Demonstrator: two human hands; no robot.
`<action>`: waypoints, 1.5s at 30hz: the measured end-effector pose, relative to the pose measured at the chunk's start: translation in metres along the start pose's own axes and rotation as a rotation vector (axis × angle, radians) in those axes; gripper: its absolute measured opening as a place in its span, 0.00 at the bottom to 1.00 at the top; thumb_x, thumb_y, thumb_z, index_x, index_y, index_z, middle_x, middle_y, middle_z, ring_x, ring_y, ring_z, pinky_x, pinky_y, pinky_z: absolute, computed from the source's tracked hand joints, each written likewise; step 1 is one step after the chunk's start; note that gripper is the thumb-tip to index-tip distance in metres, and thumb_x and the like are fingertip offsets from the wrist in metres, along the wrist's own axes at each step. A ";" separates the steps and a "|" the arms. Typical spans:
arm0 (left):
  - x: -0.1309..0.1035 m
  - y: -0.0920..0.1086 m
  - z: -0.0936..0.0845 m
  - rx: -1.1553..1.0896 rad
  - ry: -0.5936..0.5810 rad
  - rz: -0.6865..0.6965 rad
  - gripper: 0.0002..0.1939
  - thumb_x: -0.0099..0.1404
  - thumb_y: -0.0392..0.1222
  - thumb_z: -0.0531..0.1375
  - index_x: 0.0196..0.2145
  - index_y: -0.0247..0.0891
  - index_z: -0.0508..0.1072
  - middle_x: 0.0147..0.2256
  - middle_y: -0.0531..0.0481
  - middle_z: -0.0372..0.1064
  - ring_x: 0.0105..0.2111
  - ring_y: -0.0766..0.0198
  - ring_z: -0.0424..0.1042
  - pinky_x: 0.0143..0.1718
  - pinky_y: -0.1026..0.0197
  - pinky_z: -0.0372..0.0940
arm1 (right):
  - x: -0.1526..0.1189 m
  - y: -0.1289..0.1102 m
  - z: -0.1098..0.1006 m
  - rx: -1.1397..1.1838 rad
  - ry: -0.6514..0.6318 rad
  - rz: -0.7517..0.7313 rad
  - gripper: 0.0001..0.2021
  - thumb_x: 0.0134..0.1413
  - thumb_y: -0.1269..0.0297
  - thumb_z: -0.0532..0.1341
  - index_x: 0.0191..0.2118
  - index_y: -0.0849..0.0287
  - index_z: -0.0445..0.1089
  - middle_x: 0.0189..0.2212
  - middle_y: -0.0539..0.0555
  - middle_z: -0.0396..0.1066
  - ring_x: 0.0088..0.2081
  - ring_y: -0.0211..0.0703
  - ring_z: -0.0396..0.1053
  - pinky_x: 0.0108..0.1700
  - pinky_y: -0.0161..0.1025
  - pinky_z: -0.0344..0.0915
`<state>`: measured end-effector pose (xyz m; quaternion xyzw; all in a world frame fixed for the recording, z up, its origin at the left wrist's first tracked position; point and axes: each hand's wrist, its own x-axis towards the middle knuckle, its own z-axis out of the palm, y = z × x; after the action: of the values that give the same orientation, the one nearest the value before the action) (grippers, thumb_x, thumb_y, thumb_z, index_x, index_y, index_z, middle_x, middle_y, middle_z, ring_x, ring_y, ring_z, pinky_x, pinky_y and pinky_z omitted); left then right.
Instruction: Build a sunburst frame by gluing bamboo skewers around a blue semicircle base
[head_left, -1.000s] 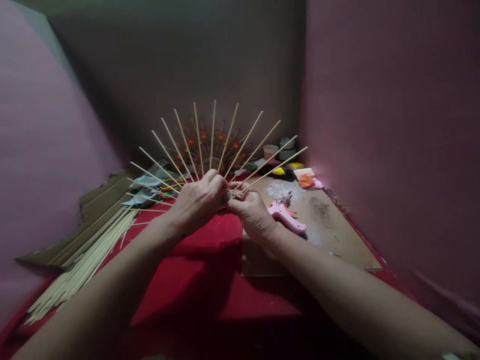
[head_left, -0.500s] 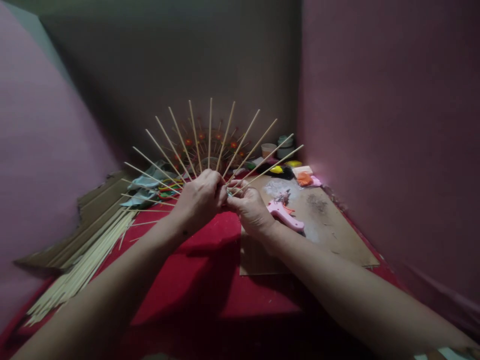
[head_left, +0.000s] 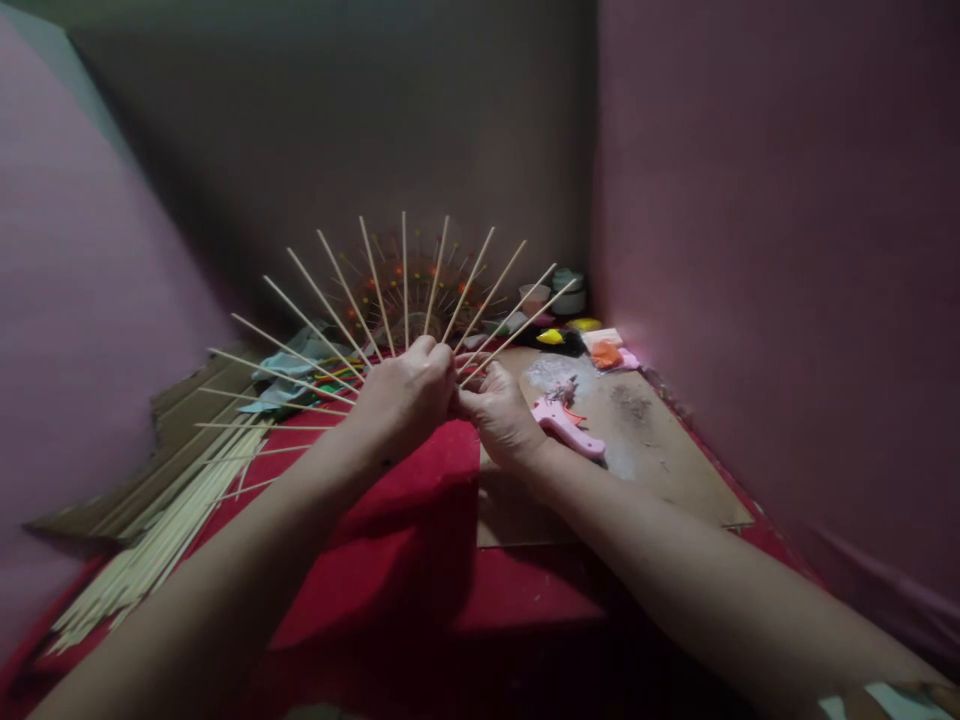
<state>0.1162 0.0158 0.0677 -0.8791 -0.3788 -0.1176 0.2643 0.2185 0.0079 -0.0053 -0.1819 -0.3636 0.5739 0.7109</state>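
Note:
A fan of thin wooden sticks point(head_left: 405, 275) spreads out from between my two hands, above the red-covered table point(head_left: 405, 500). My left hand point(head_left: 409, 385) is closed around the inner ends of the sticks, its back turned up to me. Against its fingers, my right hand point(head_left: 502, 415) pinches at the rightmost sticks near the hub. The fingers and palm of the left hand cover the place where the sticks meet, so how they are joined is hidden.
A sheaf of loose sticks point(head_left: 161, 530) lies at the left beside brown cardboard point(head_left: 172, 425). On the right, a pink glue gun point(head_left: 570, 430) rests on a cardboard sheet point(head_left: 675, 480). Behind stand a decorated round piece point(head_left: 375, 285), a cup point(head_left: 534, 297) and a jar point(head_left: 568, 290).
The fan of sticks has turned and tilted to the left, its left tips reaching farther out and its right tips drawing inward. Both hands keep their grip in nearly the same place.

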 end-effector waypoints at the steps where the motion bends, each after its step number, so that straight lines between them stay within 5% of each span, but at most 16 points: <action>1: 0.000 -0.001 0.001 -0.016 0.006 0.000 0.12 0.66 0.38 0.49 0.33 0.31 0.71 0.33 0.42 0.68 0.30 0.59 0.70 0.29 0.59 0.64 | 0.000 0.000 0.000 -0.008 0.006 -0.004 0.24 0.32 0.66 0.71 0.36 0.55 0.59 0.22 0.42 0.68 0.24 0.38 0.70 0.29 0.39 0.73; 13: 0.007 -0.015 0.012 -0.224 0.078 0.044 0.12 0.64 0.40 0.52 0.31 0.35 0.74 0.31 0.46 0.71 0.30 0.62 0.70 0.34 0.61 0.64 | 0.005 0.000 -0.001 0.034 0.131 0.047 0.19 0.24 0.70 0.72 0.27 0.59 0.65 0.17 0.44 0.68 0.22 0.41 0.71 0.30 0.44 0.74; 20: 0.007 -0.007 0.013 -0.147 0.095 0.110 0.11 0.67 0.40 0.52 0.42 0.39 0.72 0.37 0.47 0.69 0.32 0.61 0.71 0.30 0.62 0.62 | 0.011 0.002 -0.004 0.143 0.222 0.059 0.12 0.25 0.74 0.68 0.23 0.61 0.67 0.15 0.46 0.67 0.28 0.44 0.73 0.35 0.47 0.74; 29: 0.017 0.002 0.004 0.137 -0.019 0.190 0.12 0.66 0.37 0.50 0.39 0.34 0.72 0.35 0.44 0.70 0.25 0.57 0.72 0.20 0.61 0.55 | 0.011 0.003 -0.005 0.158 0.193 0.043 0.12 0.21 0.75 0.68 0.20 0.61 0.67 0.12 0.44 0.64 0.26 0.43 0.71 0.36 0.45 0.74; 39: 0.017 -0.025 0.016 -0.313 0.011 0.251 0.07 0.60 0.36 0.56 0.29 0.35 0.74 0.27 0.50 0.70 0.26 0.67 0.68 0.28 0.64 0.60 | 0.010 -0.003 -0.006 0.127 0.128 0.121 0.11 0.24 0.81 0.59 0.22 0.63 0.70 0.16 0.45 0.68 0.21 0.35 0.66 0.36 0.42 0.72; 45: 0.007 -0.021 0.023 -0.159 0.034 0.280 0.09 0.64 0.39 0.54 0.31 0.37 0.74 0.30 0.50 0.68 0.25 0.66 0.66 0.23 0.64 0.55 | 0.009 -0.011 -0.005 0.218 0.113 0.229 0.09 0.31 0.78 0.52 0.18 0.62 0.68 0.15 0.46 0.64 0.20 0.31 0.60 0.38 0.41 0.70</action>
<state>0.1061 0.0445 0.0595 -0.9394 -0.2374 -0.1240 0.2142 0.2305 0.0137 0.0017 -0.1758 -0.2357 0.6761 0.6756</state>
